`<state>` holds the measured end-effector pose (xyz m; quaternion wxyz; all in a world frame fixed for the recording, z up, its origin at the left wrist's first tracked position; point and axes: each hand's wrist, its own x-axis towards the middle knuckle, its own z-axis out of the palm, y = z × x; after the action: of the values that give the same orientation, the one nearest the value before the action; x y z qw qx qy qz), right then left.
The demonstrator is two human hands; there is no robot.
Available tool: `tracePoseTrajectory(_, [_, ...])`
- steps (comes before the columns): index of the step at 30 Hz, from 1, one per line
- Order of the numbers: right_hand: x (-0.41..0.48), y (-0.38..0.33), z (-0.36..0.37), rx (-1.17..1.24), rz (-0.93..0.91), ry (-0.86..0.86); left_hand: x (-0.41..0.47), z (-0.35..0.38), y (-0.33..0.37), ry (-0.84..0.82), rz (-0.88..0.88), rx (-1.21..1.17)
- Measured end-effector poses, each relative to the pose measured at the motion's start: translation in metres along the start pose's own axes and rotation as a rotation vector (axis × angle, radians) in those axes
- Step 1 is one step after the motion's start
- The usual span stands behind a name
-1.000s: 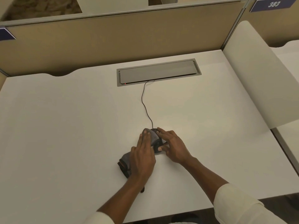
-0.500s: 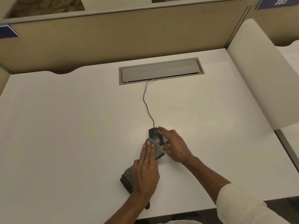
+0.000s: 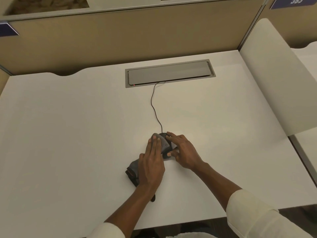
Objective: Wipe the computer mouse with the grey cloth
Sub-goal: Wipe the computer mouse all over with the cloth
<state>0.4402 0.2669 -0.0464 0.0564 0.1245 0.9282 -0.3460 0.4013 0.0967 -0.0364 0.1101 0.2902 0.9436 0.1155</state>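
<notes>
Near the middle of the frame, slightly below, on the white tabletop (image 3: 68, 126): a small black corded computer mouse (image 3: 165, 135), mostly covered. Left hand (image 3: 151, 164) flat, fingers straight and together, pressing the folded grey cloth (image 3: 163, 143) onto the left side of the mouse; grip not clenched, only pushing down. Rest of the cloth bunched under the palm, toward lower left. Right hand (image 3: 184, 152) grasping the mouse from the right, thumb at the near end, fingers at the far end. Thin black cable (image 3: 154, 107) going up to the grey metal cable hatch (image 3: 169, 73) at upper centre.
</notes>
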Motion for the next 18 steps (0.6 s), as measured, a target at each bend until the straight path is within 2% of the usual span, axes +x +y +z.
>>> tracePoseTrajectory(3, [-0.001,0.001,0.001,-0.009,-0.011,0.011,-0.028,0.005,0.006,0.044,0.033,0.058])
tracePoseTrajectory(11, [0.001,0.003,0.005,0.026,-0.002,0.02,-0.067,0.014,0.01,-0.072,-0.022,0.051])
tracePoseTrajectory(15, [0.001,0.004,0.005,0.029,0.007,0.019,-0.072,0.012,0.006,0.028,0.039,0.032])
tracePoseTrajectory(18, [0.001,0.004,0.005,0.035,0.008,0.018,-0.071,0.005,0.006,0.061,-0.047,-0.121])
